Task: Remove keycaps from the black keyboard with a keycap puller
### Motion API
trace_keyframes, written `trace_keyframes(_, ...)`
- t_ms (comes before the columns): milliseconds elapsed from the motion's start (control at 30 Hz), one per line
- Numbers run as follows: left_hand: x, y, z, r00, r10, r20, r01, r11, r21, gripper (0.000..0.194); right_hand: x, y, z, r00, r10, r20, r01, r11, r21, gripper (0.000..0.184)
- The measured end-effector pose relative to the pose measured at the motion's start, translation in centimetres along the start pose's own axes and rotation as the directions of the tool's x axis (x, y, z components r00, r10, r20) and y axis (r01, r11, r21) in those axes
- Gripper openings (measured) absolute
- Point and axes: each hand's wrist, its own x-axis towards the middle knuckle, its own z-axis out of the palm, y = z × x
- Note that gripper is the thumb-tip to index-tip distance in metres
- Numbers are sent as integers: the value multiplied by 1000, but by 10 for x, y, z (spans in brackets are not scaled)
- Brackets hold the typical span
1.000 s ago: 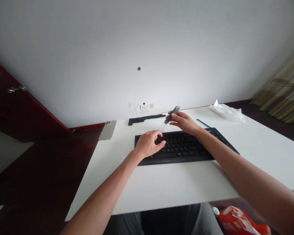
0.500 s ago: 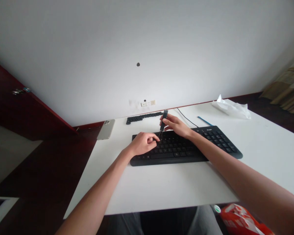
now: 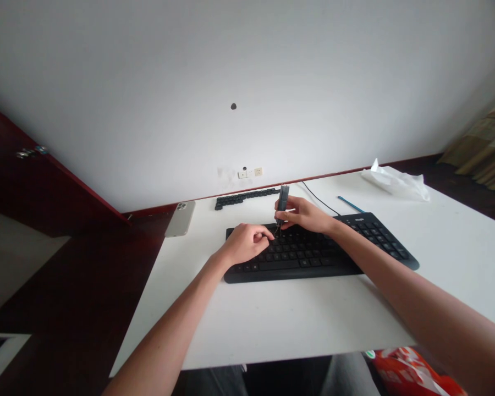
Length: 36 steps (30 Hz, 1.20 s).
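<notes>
A black keyboard lies on the white table. My right hand is closed round a dark keycap puller, held upright with its wire end down on the keyboard's top rows. My left hand rests on the left part of the keyboard with its fingers curled; whether they pinch anything is hidden. A row of loose black keycaps lies behind the keyboard near the wall.
A phone lies face down at the table's far left corner. A blue pen, a black cable and a crumpled clear bag lie at the far right. A red packet shows below the front edge.
The right hand has swung the puller from tilted in the air to upright, tip down on the keys. The left hand's fingers have curled in closer to it.
</notes>
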Motion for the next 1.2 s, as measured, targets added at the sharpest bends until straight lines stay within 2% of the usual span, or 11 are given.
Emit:
trace_keyframes(167, 2, -1, 2, 1000, 0, -18, 0, 1000, -13, 24, -1, 5, 4, 989, 113, 95, -111, 993, -32, 44)
trace_keyframes(367, 2, -3, 4, 999, -25, -21, 25, 999, -40, 24, -1, 0, 5, 992, 114, 63, -110, 992, -61, 43)
trace_keyframes(533, 2, -2, 3, 1000, -2, -22, 1, 999, -48, 25, -4, -8, 6, 979, 163, 124, -155, 985, -73, 39)
trace_keyframes(633, 1, -1, 2, 1000, -9, -17, 8, 999, -36, 25, -4, -9, 5, 975, 158, 158, -138, 981, -133, 35)
trace_keyframes(767, 2, -2, 2, 1000, -22, -8, 22, 1000, -18, 25, -4, -10, 2, 978, 147, 147, -115, 971, -208, 32)
trace_keyframes(1033, 3, -2, 3, 1000, -19, -11, 19, 1000, -25, 26, -4, -3, 2, 973, 178, 149, -162, 980, -117, 34)
trace_keyframes(1200, 2, 1, 0, 1000, -12, 3, 12, 1000, -26, 25, -4, -2, 1, 974, 158, 160, -140, 983, -120, 33)
